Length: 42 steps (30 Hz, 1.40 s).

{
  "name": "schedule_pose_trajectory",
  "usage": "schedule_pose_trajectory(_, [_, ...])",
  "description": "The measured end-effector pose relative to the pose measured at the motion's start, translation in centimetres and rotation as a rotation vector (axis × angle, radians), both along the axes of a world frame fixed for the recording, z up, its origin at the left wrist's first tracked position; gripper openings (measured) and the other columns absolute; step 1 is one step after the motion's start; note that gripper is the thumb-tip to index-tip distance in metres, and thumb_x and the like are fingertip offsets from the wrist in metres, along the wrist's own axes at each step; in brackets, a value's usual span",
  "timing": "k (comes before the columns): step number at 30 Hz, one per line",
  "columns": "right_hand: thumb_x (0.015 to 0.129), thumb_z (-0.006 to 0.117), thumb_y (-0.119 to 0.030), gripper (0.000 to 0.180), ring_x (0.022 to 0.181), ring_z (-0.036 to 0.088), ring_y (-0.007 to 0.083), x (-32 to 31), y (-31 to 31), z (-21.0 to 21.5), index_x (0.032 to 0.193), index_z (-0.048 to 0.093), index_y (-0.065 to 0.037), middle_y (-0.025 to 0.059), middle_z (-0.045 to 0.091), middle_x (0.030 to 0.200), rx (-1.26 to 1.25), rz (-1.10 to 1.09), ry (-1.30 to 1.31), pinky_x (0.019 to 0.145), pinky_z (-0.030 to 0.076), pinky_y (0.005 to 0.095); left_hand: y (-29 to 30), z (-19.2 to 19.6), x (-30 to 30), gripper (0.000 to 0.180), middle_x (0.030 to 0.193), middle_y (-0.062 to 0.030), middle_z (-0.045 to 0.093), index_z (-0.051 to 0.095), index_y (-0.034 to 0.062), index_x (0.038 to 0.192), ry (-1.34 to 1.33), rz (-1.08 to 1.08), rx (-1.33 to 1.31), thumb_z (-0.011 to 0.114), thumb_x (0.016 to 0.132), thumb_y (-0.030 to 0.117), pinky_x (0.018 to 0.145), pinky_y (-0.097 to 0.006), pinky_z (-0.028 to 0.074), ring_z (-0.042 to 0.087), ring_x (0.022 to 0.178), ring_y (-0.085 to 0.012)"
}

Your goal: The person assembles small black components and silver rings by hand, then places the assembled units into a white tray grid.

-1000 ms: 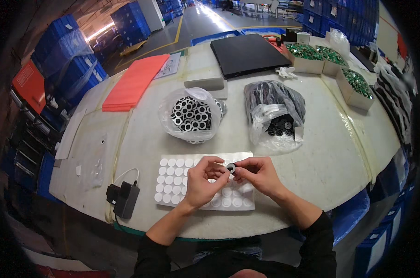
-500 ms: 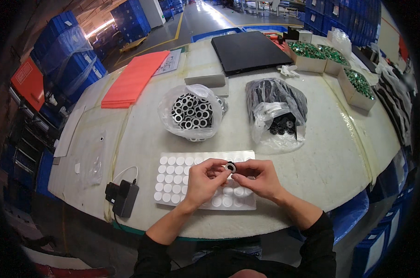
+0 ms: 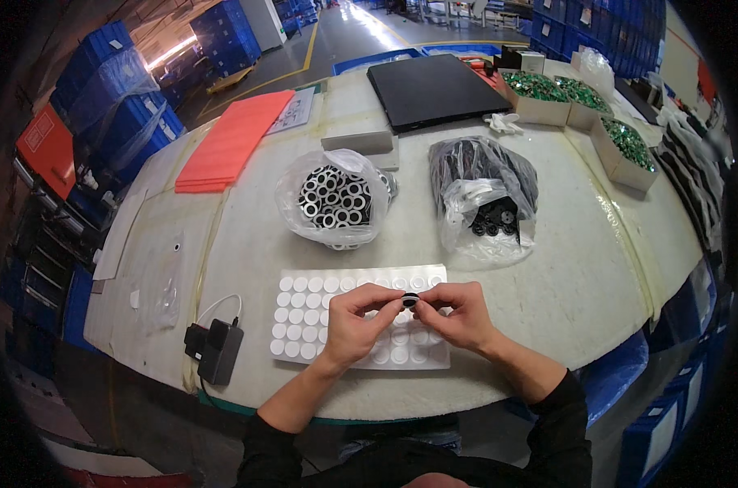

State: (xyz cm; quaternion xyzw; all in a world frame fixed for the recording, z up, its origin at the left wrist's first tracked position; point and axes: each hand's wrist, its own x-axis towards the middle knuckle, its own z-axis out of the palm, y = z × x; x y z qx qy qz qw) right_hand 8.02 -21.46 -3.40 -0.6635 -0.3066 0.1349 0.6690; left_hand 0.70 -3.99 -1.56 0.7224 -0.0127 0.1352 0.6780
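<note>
Between my two hands, in the middle of the view, is a small round black-and-white ring (image 3: 410, 300). My left hand (image 3: 355, 327) pinches its left side with thumb and fingertips. From the right, my right hand (image 3: 460, 317) pinches the other side. Both hands are over a white sheet (image 3: 305, 314) of round white discs in rows, and they hide part of it. Beyond the sheet, an open clear bag (image 3: 287, 213) holds many black-and-silver rings (image 3: 334, 198). To its right a plastic bag (image 3: 487, 167) holds black round parts (image 3: 494, 218).
A black power adapter (image 3: 220, 351) with a white cable lies left of the sheet. Farther off are orange foam sheets (image 3: 232, 142), a flat black panel (image 3: 438, 91) and boxes of green circuit boards (image 3: 626, 143). Blue crates (image 3: 600, 28) are stacked behind the table.
The ring has been tilted: its face showed before, and now it is seen more edge-on. Both hands stay around it, with their fingers slightly shifted.
</note>
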Motion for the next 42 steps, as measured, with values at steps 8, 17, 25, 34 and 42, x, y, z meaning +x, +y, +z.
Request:
schedule_pose_trajectory(8, [0.076, 0.069, -0.008, 0.009, 0.056, 0.062, 0.0108, -0.4, 0.0, 0.2, 0.077, 0.068, 0.001, 0.0101, 0.066, 0.064, -0.128, -0.043, -0.282, 0.051, 0.049, 0.0246, 0.3, 0.0, -0.1, 0.013, 0.082, -0.0077, 0.067, 0.069, -0.0018, 0.089, -0.040, 0.010, 0.230, 0.065, 0.076, -0.002, 0.065, -0.023, 0.049, 0.062, 0.071, -0.0112])
schedule_pose_trajectory(17, [0.080, 0.067, -0.006, 0.009, 0.060, 0.062, 0.0090, -0.3, 0.1, 0.3, 0.081, 0.067, 0.003, 0.0061, 0.066, 0.065, -0.087, 0.013, 0.027, 0.055, 0.051, 0.0236, 0.1, -0.1, 0.0, 0.013, 0.085, -0.0070, 0.068, 0.067, -0.0024, 0.093, 0.036, -0.096, 0.073, 0.065, 0.080, 0.000, 0.069, -0.024, 0.050, 0.063, 0.075, -0.0108])
schedule_pose_trajectory(25, [0.081, 0.066, -0.006, 0.012, 0.065, 0.063, 0.0091, 0.1, 0.1, 0.2, 0.088, 0.066, 0.005, 0.0063, 0.067, 0.073, 0.057, -0.014, 0.092, 0.060, 0.052, 0.0223, -0.1, 0.3, -0.2, 0.015, 0.088, -0.0073, 0.068, 0.067, -0.0028, 0.097, 0.151, -0.090, -0.083, 0.065, 0.083, 0.003, 0.071, -0.024, 0.049, 0.062, 0.079, -0.0115])
schedule_pose_trajectory(34, [0.078, 0.067, -0.003, 0.008, 0.065, 0.062, 0.0080, 0.7, -0.4, 0.5, 0.083, 0.065, 0.003, 0.0047, 0.066, 0.071, -0.119, 0.114, 0.039, 0.057, 0.050, 0.0218, 0.5, 0.2, 0.0, 0.013, 0.076, -0.0054, 0.066, 0.068, -0.0021, 0.091, 0.000, -0.121, 0.386, 0.067, 0.080, 0.006, 0.061, -0.023, 0.047, 0.059, 0.067, -0.0106])
schedule_pose_trajectory(42, [0.086, 0.060, -0.001, 0.012, 0.069, 0.063, 0.0106, 0.8, 0.5, 0.1, 0.095, 0.064, 0.006, 0.0072, 0.067, 0.079, 0.052, 0.146, 0.408, 0.062, 0.052, 0.0243, 0.7, -0.9, 0.7, 0.012, 0.075, -0.0075, 0.066, 0.066, -0.0056, 0.090, 0.307, -0.037, -0.201, 0.064, 0.084, 0.005, 0.059, -0.023, 0.050, 0.061, 0.065, -0.0111])
